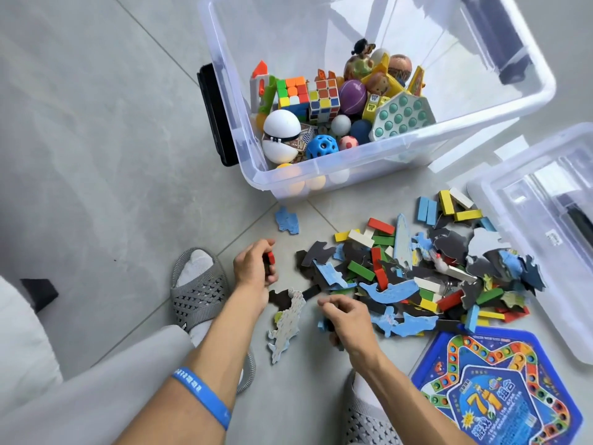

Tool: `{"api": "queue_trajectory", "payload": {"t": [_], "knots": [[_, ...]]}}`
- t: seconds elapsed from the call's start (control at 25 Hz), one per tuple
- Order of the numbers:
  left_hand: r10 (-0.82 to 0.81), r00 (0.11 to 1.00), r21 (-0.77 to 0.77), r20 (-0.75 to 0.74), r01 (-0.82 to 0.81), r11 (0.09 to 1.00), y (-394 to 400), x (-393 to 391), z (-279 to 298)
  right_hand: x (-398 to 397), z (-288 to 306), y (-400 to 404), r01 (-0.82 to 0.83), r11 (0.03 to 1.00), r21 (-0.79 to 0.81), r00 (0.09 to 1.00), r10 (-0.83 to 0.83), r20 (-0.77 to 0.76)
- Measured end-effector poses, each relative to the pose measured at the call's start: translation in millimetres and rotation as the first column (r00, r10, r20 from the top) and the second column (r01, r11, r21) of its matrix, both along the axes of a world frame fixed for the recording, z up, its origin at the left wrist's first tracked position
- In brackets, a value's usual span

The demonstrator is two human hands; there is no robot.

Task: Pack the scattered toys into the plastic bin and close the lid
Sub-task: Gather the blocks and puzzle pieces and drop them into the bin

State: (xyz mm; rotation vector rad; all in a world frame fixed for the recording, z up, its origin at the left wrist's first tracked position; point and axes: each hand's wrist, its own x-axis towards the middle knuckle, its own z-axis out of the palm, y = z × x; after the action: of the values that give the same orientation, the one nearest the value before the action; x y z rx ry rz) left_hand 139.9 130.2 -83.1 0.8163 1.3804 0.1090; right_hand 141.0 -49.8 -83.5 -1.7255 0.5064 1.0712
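A red block (272, 257) is held in the curled fingers of the left hand (255, 268), and a dark, flat piece whose shape cannot be made out is pinched in the right hand (348, 319); what else is gathered in either palm is hidden. The remaining toys are shown as a heap (426, 277) on the floor just right of the right hand: painted wooden blocks mixed with flat animal-shaped puzzle pieces, blue on one face and dark on the other. The blocks are judged light, stiff and smooth, best taken across their short sides, several at a time. The puzzle pieces are judged thin, very light and slightly flexible; they lie flat against the tile, so an edge must be lifted or the piece slid before it can be pinched. A pale, dotted puzzle piece (287, 326) lies between the two forearms, its long axis running from the wrists back toward the person. A blue whale piece (390, 290) lies beyond the right fingertips, its long axis across the view. A lone blue piece (287, 220) rests ahead of the left hand, near the plastic bin (481, 122), which stands open and partly filled farther ahead. The lid (542, 220) lies on the floor beyond the heap, to the right, and a game board (500, 393) lies beside the right forearm.
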Motion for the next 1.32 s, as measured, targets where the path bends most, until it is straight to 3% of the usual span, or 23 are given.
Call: {"api": "queue_trajectory", "payload": {"t": [0.08, 0.2, 0.28, 0.4, 0.6, 0.72, 0.88, 0.96, 1.0, 1.08, 1.12, 1.16, 1.2, 1.24, 1.32], "knots": [[0.076, 0.987, -0.217, 0.145, -0.043, 0.975, -8.2, -15.1, 18.5, 1.3, 9.4, -13.9, 0.140, 0.983, 0.119, 0.977, -0.118, -0.175], [0.185, 0.947, -0.398, 0.261, -0.069, 0.915, -19.2, -30.4, 46.8, 6.4, 34.2, -22.7, 0.419, 0.839, 0.348, 0.872, -0.265, -0.412], [0.219, 0.926, -0.447, 0.309, -0.061, 0.892, -26.5, -33.7, 70.5, 13.5, 63.7, -21.0, 0.503, 0.759, 0.413, 0.839, -0.313, -0.446], [0.146, 0.878, -0.413, 0.457, 0.064, 0.908, -30.8, -10.2, 121.4, 43.8, 117.4, 5.9, 0.547, 0.659, 0.516, 0.826, -0.329, -0.457], [0.238, 0.743, -0.379, 0.625, 0.022, 0.925, -2.8, 82.3, 220.6, 142.9, 215.7, 69.9, 0.584, 0.430, 0.688, 0.799, -0.455, -0.394], [0.098, 0.786, -0.262, 0.611, 0.084, 0.961, 9.2, 99.5, 245.3, 166.5, 231.3, 67.2, 0.567, 0.480, 0.670, 0.808, -0.485, -0.336], [-0.010, 0.833, -0.116, 0.553, 0.089, 0.989, -12.5, 62.6, 213.6, 138.1, 188.4, 19.2, 0.628, 0.464, 0.625, 0.744, -0.593, -0.307], [-0.029, 0.902, -0.139, 0.430, 0.098, 0.985, -32.8, 39.0, 175.1, 114.2, 149.5, -8.0, 0.666, 0.560, 0.492, 0.728, -0.633, -0.265], [-0.100, 0.945, -0.108, 0.312, 0.140, 0.984, -43.0, 30.8, 152.9, 103.5, 126.7, -19.4, 0.637, 0.665, 0.390, 0.760, -0.624, -0.179], [-0.286, 0.957, 0.011, 0.053, 0.286, 0.958, -60.2, 21.5, 101.5, 89.0, 81.8, -36.7, 0.408, 0.901, 0.148, 0.896, -0.426, 0.122], [-0.375, 0.925, 0.075, -0.057, 0.379, 0.922, -65.7, 20.2, 78.9, 84.2, 61.0, -43.0, 0.219, 0.976, 0.017, 0.932, -0.214, 0.294], [-0.473, 0.867, 0.134, -0.156, 0.493, 0.859, -68.7, 19.3, 58.8, 80.6, 41.9, -48.1, -0.002, 0.990, -0.138, 0.894, 0.064, 0.444], [-0.572, 0.781, 0.189, -0.250, 0.619, 0.762, -69.9, 18.9, 41.3, 77.0, 25.8, -51.4, -0.211, 0.931, -0.296, 0.775, 0.344, 0.531], [-0.660, 0.666, 0.233, -0.348, 0.743, 0.627, -70.6, 18.8, 27.6, 73.2, 11.1, -53.8, -0.363, 0.819, -0.444, 0.596, 0.571, 0.565], [-0.757, 0.395, 0.314, -0.520, 0.913, 0.261, -71.5, 16.7, 9.7, 66.9, -11.8, -55.0, -0.457, 0.596, -0.660, 0.272, 0.800, 0.535]]}}
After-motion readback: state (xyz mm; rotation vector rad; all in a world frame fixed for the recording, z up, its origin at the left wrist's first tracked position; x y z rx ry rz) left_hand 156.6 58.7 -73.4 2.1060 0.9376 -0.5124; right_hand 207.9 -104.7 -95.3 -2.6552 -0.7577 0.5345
